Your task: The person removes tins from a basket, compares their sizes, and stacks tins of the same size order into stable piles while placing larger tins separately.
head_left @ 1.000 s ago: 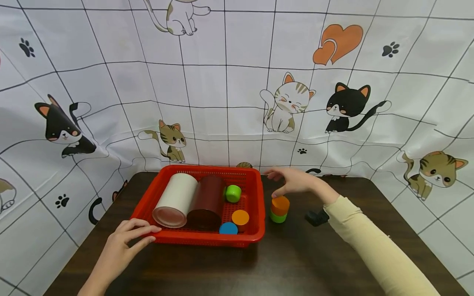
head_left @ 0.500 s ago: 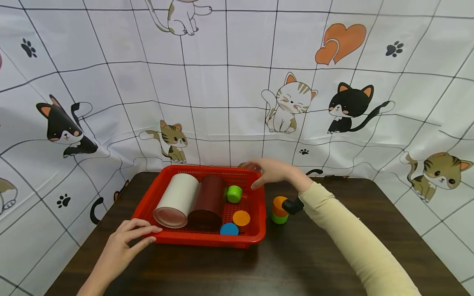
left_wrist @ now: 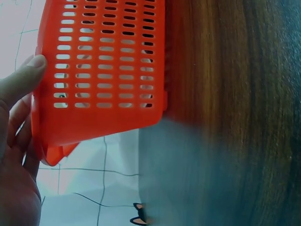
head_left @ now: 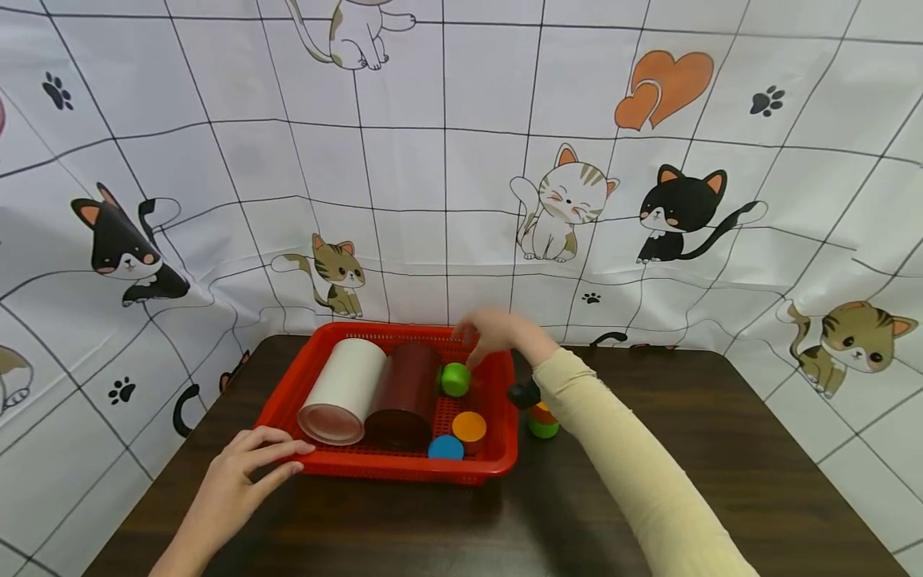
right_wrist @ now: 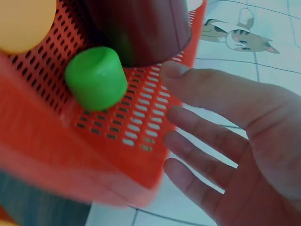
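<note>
My left hand [head_left: 234, 485] holds the near-left corner of a red plastic basket [head_left: 382, 465]. In the left wrist view its thumb [left_wrist: 28, 75] lies on the near side of the rim, with the other fingers behind it. Over the basket's back right part hovers my right hand [head_left: 497, 332], fingers spread and holding nothing. Just below it a small green cup [head_left: 456, 381] lies in the basket, beside a large dark brown cylinder [head_left: 407, 393]. The right wrist view has a gap between the fingertips and the green cup [right_wrist: 96, 79].
A large white cylinder [head_left: 346, 389] lies at the left inside the basket. Small orange [head_left: 469, 426] and blue [head_left: 445, 447] pieces sit near its front right corner. On the table [head_left: 649, 449], right of the basket, an orange-and-green stack [head_left: 543, 425] stands partly behind my right sleeve.
My right hand has moved left, from above the orange-and-green stack to over the basket, near the green cup. The left hand has stayed at the basket's corner.
</note>
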Action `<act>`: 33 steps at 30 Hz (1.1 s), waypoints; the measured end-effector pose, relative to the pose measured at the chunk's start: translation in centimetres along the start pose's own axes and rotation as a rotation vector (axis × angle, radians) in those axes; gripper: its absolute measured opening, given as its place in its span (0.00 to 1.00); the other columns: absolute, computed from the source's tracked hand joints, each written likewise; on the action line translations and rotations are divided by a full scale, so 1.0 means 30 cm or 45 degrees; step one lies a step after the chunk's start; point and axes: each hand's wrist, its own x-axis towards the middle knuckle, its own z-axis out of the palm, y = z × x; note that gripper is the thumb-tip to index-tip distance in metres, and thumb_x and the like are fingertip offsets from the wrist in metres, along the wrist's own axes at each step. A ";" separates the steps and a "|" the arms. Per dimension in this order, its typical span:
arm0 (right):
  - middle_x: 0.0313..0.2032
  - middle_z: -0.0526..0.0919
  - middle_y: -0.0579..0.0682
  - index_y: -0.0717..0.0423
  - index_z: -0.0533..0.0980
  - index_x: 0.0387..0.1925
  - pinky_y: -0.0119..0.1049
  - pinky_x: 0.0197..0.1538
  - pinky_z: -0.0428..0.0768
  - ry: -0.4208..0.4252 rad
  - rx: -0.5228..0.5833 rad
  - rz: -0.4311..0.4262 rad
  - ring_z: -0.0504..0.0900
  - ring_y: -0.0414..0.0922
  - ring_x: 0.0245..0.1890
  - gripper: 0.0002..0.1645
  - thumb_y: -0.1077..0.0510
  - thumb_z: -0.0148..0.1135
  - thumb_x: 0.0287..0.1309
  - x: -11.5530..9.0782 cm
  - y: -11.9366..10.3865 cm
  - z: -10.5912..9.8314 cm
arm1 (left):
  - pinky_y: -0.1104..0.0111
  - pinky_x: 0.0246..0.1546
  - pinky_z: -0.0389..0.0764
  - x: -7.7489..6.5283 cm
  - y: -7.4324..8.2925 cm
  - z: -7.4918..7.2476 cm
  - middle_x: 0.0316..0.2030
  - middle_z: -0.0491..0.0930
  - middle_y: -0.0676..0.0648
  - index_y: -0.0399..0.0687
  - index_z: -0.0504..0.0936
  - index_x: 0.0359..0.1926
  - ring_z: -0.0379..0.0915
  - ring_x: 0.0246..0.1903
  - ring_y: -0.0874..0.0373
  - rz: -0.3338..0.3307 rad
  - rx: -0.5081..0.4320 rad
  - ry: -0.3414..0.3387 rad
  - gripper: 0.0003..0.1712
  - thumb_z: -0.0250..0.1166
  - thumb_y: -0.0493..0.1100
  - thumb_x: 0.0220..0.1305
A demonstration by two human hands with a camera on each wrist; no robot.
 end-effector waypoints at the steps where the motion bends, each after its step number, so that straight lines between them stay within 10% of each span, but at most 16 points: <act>1: 0.55 0.82 0.56 0.54 0.75 0.61 0.41 0.56 0.78 -0.005 -0.001 -0.005 0.79 0.51 0.55 0.32 0.59 0.72 0.54 0.017 -0.003 0.009 | 0.80 0.40 0.65 -0.001 -0.001 -0.002 0.37 0.80 0.62 0.67 0.89 0.41 0.63 0.40 0.74 0.005 0.008 0.009 0.27 0.79 0.34 0.40; 33: 0.58 0.81 0.51 0.52 0.79 0.58 0.43 0.60 0.77 -0.104 0.013 0.218 0.76 0.48 0.54 0.30 0.63 0.73 0.52 0.145 -0.007 0.169 | 0.76 0.43 0.63 -0.011 -0.008 -0.003 0.38 0.80 0.63 0.68 0.89 0.41 0.63 0.42 0.74 -0.028 -0.020 0.038 0.26 0.79 0.34 0.41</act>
